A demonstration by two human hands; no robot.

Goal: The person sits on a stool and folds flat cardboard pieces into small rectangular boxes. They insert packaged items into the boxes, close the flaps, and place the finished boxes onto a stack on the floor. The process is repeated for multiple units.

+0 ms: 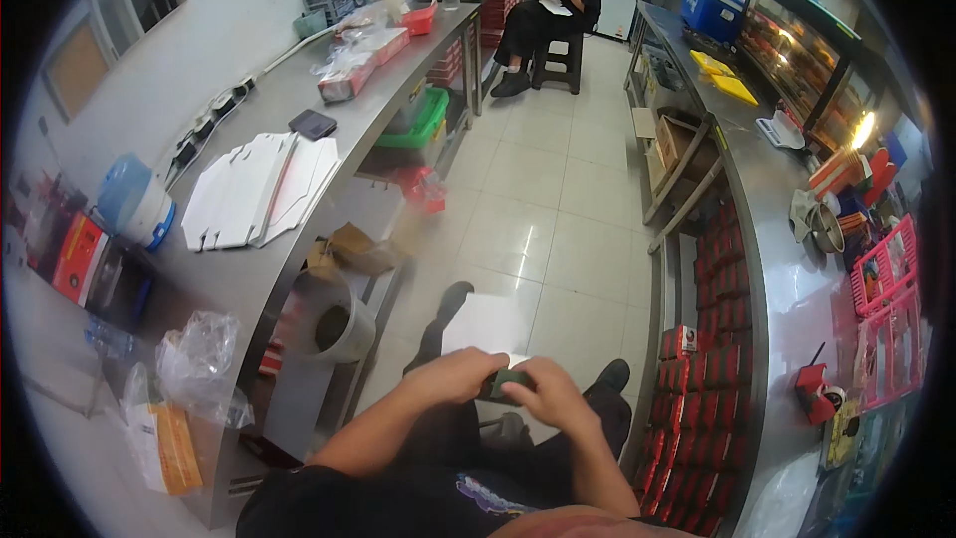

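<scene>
In front of my lap I hold a white card sheet that extends away from me over the floor. My left hand is closed at its near edge, knuckles up. My right hand is closed beside it, its thumb pressed along a small dark green piece between the hands. Whether that piece is part of the sheet or separate, I cannot tell. The fingertips of both hands are mostly hidden. On the steel table to the left lies a stack of flat white carton blanks.
A dark phone lies behind the stack on the left steel table. A white bucket sits beneath. Red and dark boxes fill the shelf under the right counter. A person sits on a stool at the aisle's far end.
</scene>
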